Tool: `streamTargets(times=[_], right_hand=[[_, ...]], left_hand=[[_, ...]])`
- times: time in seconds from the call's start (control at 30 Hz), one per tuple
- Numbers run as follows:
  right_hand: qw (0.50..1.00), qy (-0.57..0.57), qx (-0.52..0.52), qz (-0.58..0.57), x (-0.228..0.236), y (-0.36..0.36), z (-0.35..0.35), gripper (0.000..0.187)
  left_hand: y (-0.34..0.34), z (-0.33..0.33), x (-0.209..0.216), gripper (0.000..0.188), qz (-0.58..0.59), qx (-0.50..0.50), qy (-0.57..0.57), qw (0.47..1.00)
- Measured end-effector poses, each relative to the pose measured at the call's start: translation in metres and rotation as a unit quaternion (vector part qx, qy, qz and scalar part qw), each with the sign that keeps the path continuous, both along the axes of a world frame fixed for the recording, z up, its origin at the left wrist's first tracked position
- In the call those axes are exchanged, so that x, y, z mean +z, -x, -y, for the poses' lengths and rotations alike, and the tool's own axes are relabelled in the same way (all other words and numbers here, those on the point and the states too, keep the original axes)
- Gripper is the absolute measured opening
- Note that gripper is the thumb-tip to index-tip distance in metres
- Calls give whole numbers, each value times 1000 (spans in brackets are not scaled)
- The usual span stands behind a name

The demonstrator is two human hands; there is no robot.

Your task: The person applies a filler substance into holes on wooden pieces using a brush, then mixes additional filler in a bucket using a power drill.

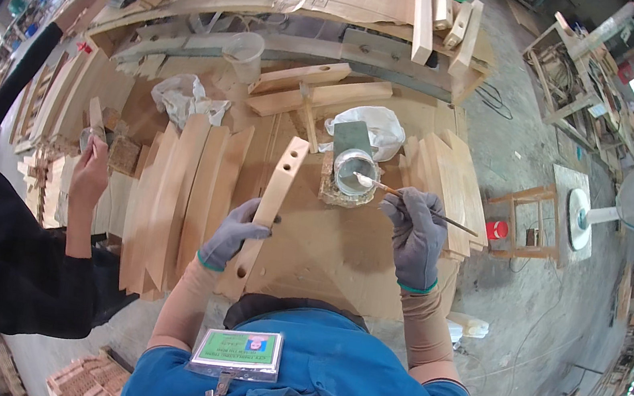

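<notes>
The right hand (419, 233) pinches the brush (386, 187), tip leftward at the cup (351, 190); left of it, the left hand (235, 233) clasps the wooden bar (279, 180), long axis pointing away.

Left grip (236, 233): one, grey-gloved, just left of the frame's middle; thumb laid out toward the right, fingers wrapped behind and closed in a hold.

Left forearm (185, 297): one, covered in tan cloth, rising from the lower left of the frame and leaning a little rightward; wrist roughly in line with it.

Right grip (417, 232): one, grey-gloved, right of the frame's middle and slightly higher than its fellow; thumb and fingertips pinched together at the upper left, remaining fingers curled.

Right forearm (428, 331): one, likewise tan-covered, slanting up and leftward from the lower right.

Torso (324, 349): blue-clad, bottom centre of the frame. I count both elbows bent, arms set well apart.
</notes>
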State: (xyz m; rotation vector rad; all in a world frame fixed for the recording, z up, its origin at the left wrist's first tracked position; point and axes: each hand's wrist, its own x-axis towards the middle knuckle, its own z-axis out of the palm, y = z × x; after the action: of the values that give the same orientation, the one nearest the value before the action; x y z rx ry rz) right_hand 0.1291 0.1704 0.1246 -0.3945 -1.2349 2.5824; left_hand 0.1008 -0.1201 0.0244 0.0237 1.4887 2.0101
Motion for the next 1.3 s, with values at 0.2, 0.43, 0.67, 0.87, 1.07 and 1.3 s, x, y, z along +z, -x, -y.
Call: streamTargets(times=[0.2, 0.43, 0.67, 0.87, 1.07, 1.3], right_hand=[[993, -23, -29, -112, 31, -25, 40, 7], [984, -14, -37, -174, 31, -35, 62, 8], [983, -37, -41, -174, 26, -43, 63, 5], [974, -101, -11, -202, 30, -50, 44, 11], [956, -157, 49, -245, 30, -47, 24, 17], [953, -160, 51, -252, 25, -54, 29, 18]], left_hand=[[-47, -1, 77, 67, -21, -30, -54, 998], [-72, -7, 94, 67, -56, -29, -44, 997], [-82, -7, 100, 72, -47, -47, -55, 996], [-88, -9, 109, 74, -47, -42, -39, 997], [-87, -9, 115, 73, -69, -54, -30, 996], [-85, -16, 120, 69, -52, -52, -22, 997]])
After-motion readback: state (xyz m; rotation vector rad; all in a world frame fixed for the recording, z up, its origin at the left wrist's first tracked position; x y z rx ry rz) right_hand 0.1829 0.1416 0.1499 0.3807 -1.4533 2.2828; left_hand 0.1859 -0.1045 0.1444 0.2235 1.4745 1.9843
